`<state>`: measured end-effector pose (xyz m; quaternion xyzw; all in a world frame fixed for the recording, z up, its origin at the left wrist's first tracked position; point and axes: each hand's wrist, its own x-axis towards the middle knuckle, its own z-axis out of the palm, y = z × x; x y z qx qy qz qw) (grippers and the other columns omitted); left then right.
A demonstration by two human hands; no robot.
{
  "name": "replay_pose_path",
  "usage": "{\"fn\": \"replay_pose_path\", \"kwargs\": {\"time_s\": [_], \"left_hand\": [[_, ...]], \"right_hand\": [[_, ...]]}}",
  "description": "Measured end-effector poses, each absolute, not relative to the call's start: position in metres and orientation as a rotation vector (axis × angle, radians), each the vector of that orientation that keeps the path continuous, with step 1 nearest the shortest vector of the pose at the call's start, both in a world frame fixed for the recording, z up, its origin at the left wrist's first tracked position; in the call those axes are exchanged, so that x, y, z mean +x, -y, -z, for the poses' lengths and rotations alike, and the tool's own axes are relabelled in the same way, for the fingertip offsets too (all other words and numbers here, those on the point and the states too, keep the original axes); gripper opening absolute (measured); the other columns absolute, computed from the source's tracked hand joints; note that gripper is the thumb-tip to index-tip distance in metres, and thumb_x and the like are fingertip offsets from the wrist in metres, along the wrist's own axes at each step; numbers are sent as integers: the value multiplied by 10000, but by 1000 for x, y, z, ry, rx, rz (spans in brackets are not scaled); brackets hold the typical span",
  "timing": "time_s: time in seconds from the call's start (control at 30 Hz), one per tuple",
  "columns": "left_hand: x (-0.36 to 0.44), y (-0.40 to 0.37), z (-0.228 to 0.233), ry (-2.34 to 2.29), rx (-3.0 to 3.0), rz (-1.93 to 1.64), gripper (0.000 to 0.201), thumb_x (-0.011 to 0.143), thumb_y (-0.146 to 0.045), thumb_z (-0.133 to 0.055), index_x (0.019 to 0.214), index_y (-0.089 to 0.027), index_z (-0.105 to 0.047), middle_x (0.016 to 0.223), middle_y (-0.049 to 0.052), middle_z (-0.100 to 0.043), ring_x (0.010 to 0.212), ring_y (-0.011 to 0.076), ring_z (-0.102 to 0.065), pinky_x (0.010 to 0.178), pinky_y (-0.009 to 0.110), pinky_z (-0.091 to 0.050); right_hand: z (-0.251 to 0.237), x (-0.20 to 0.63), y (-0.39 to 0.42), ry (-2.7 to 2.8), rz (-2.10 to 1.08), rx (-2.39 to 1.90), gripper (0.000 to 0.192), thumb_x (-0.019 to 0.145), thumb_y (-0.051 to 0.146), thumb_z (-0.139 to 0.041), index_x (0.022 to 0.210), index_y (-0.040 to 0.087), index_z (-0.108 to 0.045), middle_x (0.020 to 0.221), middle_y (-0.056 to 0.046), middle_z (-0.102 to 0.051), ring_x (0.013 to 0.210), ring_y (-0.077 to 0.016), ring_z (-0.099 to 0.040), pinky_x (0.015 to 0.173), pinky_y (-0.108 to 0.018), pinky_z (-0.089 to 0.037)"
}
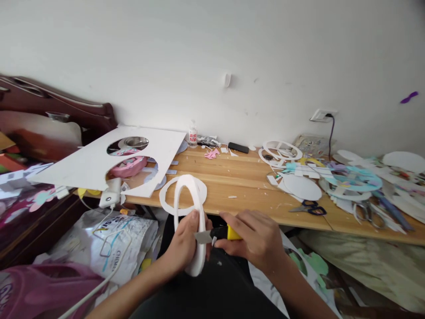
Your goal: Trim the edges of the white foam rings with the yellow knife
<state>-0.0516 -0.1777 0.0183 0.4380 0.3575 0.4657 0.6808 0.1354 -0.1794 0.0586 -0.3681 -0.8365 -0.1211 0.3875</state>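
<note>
My left hand (185,241) grips a white foam ring (198,261), held upright on edge above my lap, in front of the table edge. In my right hand (257,235) is a utility knife (219,233) with a yellow and black handle, its blade pointing left. The blade lies against or just in front of the ring's near side, close to my left fingers; I cannot tell whether it is cutting in. A small white sliver sits beside the blade. Behind the held ring, another flat white ring (166,201) lies on the table.
On the wooden table (212,170) are a cut-out white board (83,155), a bottle (193,135), a black phone (238,147), scissors (310,208) and piled foam shapes (302,187). A plastic bag (113,248) and a pink container (49,288) stand low at left.
</note>
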Motion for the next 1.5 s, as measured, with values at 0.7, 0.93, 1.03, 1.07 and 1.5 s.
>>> {"fn": "replay_pose_path", "kwargs": {"time_s": [0.7, 0.93, 1.03, 1.07, 1.5], "left_hand": [[-53, 181, -24, -843, 1091, -1165, 499, 905, -650, -471, 728, -183, -470, 601, -36, -475, 502, 79, -394, 469, 201, -333], [-53, 181, -17, -731, 1044, -1063, 483, 905, -666, -445, 772, -202, -476, 506, -67, -408, 391, 69, -304, 366, 195, -215], [-53, 181, -20, -783, 1069, -1060, 494, 891, -666, -473, 767, -189, -499, 539, -50, -444, 424, 73, -328, 386, 206, -242], [-53, 181, -20, -788, 1066, -1053, 489, 899, -657, -469, 769, -187, -500, 542, -51, -440, 426, 72, -327, 388, 207, -245], [-53, 184, -22, -761, 1097, -1035, 455, 923, -611, -477, 758, -188, -466, 554, -60, -405, 443, 66, -290, 404, 208, -213]], "right_hand": [[-64, 133, 181, 2134, 351, -939, 506, 893, 604, -576, 1047, 143, -717, 678, -27, -636, 653, -150, -583, 670, -286, -370], [-65, 142, 177, 2110, 430, -1005, 465, 921, 559, -570, 1017, 131, -725, 655, -23, -630, 628, -141, -578, 641, -285, -365], [-66, 136, 179, 2136, 399, -978, 477, 917, 582, -562, 1024, 146, -723, 655, -23, -632, 633, -142, -575, 656, -286, -367], [-66, 136, 178, 2139, 399, -975, 481, 914, 588, -560, 1022, 149, -724, 659, -22, -634, 635, -143, -575, 658, -288, -367], [-70, 140, 177, 2123, 392, -954, 494, 909, 603, -559, 1025, 152, -723, 661, -19, -638, 629, -135, -586, 646, -276, -388]]}}
